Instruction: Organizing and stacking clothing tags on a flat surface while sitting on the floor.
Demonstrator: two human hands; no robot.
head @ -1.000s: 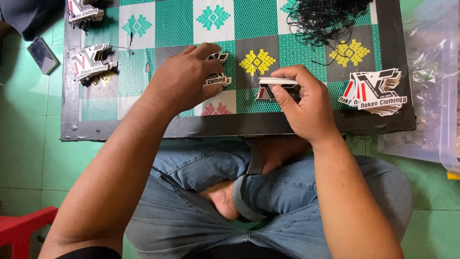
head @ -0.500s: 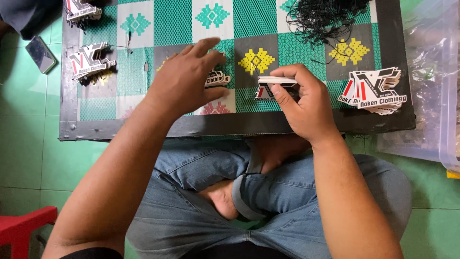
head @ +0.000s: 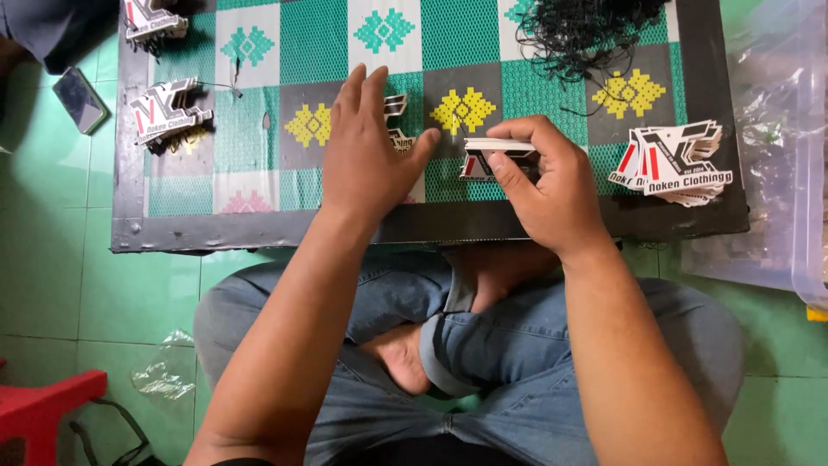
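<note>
small stack of die-cut tags [head: 493,155], white with red and black print, is pinched on edge in the right hand [head: 543,185]: thumb along the near face, fingers curled over the top, so the edges stay squared and the pack does not fan out (a grip suited to keeping a counted bundle together, i judge). the stack sits just above the board surface, directly in front of the right palm. to the left of it, the left hand [head: 366,151] lies flat and open, fingers spread, palm pressing down on another tag [head: 397,121] whose edge shows past the fingertips and thumb; the flat press looks meant to hold it still or slide it along the mat. the two hands are near each other, thumb of the left almost reaching the held stack, not touching as far as can be seen. both work over a low board with a dark frame [head: 259,231] covered in a green, white and grey checked mat with diamond motifs. right of the right hand, a loose fanned pile of the same tags [head: 673,164]. beyond the right hand, a tangle of thin black cords [head: 586,30]. far left of the left hand, two further tag bundles [head: 168,110] with cords attached, and a phone [head: 79,99] on the green tile floor. the person sits cross-legged in jeans, board edge over the knees.
</note>
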